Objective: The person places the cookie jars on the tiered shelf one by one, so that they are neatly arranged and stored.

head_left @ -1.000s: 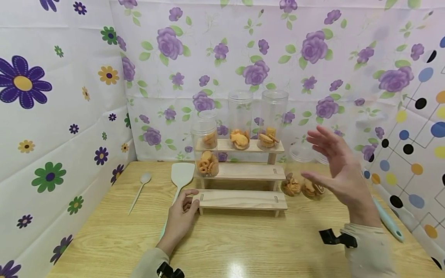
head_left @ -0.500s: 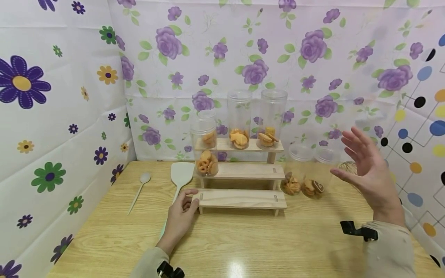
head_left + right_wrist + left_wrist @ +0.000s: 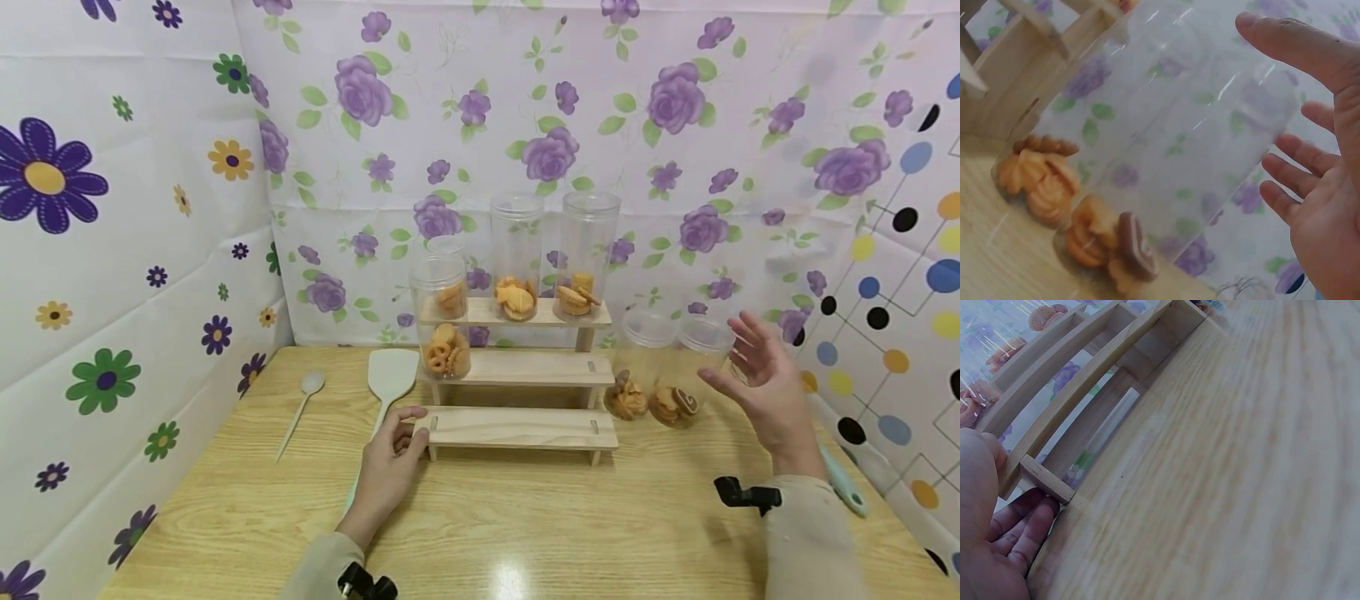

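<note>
My left hand (image 3: 390,462) holds the left end of the lowest step of a three-step wooden display rack (image 3: 517,427). In the left wrist view the thumb lies on the step's edge and the fingers (image 3: 1029,531) are bent by its leg. My right hand (image 3: 772,392) is spread beside a tall clear jar (image 3: 701,367) of mixed cookies, thumb apart from the fingers. Whether it touches the jar is unclear. A second clear jar (image 3: 637,367) with swirl-shaped cookies (image 3: 1047,187) stands just left of it. Both jars stand on the table, right of the rack.
Two clear jars, one with orange cookies (image 3: 516,298) and one with round cookies (image 3: 577,296), stand on the top step. A pretzel jar (image 3: 444,350) overlaps another behind. A spatula (image 3: 392,375) and spoon (image 3: 312,385) lie left; a green handle (image 3: 843,479) lies right.
My right hand first moves right, away from the two table jars, then comes back left and slightly down beside the rightmost one. The left hand stays on the rack.
</note>
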### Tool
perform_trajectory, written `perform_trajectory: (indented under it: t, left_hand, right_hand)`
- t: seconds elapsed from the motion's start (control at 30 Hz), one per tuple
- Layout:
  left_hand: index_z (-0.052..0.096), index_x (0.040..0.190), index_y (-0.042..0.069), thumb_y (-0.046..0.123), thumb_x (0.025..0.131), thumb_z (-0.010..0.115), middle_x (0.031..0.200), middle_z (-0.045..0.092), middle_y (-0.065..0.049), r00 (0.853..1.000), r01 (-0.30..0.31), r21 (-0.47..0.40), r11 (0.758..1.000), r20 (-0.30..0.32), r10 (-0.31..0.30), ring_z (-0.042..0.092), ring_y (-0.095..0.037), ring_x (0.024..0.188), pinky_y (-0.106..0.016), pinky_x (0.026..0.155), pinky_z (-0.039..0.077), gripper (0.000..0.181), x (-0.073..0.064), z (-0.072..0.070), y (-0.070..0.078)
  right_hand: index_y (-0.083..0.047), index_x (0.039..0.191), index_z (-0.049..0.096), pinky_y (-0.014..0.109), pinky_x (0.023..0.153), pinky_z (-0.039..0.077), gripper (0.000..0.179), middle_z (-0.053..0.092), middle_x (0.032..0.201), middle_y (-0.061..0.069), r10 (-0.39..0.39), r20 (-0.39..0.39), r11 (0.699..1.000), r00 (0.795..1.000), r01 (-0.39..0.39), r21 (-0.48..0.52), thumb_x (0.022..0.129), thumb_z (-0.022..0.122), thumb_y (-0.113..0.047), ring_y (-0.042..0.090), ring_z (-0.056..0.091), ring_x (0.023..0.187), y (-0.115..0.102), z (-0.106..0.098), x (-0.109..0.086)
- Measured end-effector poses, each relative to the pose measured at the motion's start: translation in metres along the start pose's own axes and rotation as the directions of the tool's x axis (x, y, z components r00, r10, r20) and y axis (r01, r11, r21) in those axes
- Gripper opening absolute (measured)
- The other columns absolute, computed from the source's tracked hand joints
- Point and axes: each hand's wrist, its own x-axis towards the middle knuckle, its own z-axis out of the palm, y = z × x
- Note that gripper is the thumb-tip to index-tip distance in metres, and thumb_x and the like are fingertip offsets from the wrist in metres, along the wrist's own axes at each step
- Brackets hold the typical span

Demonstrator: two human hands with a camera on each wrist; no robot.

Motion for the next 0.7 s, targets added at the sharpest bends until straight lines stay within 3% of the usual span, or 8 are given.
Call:
perform_trajectory:
  t: [0.2, 0.4, 0.7]
  left_hand:
    - [0.068, 0.141, 0.024, 0.018, 0.113, 0.069, 0.109, 0.077, -0.005, 1.000, 0.000, 0.003, 1.000, 0.003, 0.000, 0.071, -0.020, 0.097, -0.024, 0.080, 0.055, 0.028, 0.000, 0.000, 0.000]
    - [0.068, 0.142, 0.024, 0.021, 0.114, 0.069, 0.110, 0.076, -0.005, 1.000, 0.003, 0.005, 1.000, 0.010, -0.003, 0.071, -0.020, 0.098, -0.025, 0.081, 0.055, 0.028, 0.000, 0.000, 0.000]
    - [0.068, 0.141, 0.024, 0.020, 0.113, 0.069, 0.109, 0.077, -0.005, 1.000, 0.003, 0.006, 1.000, 0.007, -0.003, 0.071, -0.019, 0.098, -0.025, 0.081, 0.056, 0.028, 0.000, 0.000, 0.000]
  right_hand:
    - [-0.027, 0.176, 0.034, 0.016, 0.118, 0.041, 0.093, 0.042, 0.172, 0.008, 0.059, 0.019, 0.996, 0.998, -0.057, -0.074, 0.100, 0.082, 0.000, 0.017, 0.046, 0.152, 0.027, 0.005, -0.006]
    - [-0.012, 0.164, 0.049, 0.013, 0.110, 0.046, 0.070, 0.054, 0.163, 0.014, 0.088, 0.024, 0.986, 0.996, -0.084, -0.147, 0.103, 0.082, -0.010, 0.014, 0.056, 0.143, 0.051, 0.012, -0.014]
    - [-0.013, 0.172, 0.041, 0.013, 0.100, 0.053, 0.082, 0.058, 0.160, 0.017, 0.100, 0.053, 0.990, 0.994, -0.095, -0.105, 0.102, 0.083, -0.008, 0.008, 0.067, 0.131, 0.073, 0.012, -0.019]
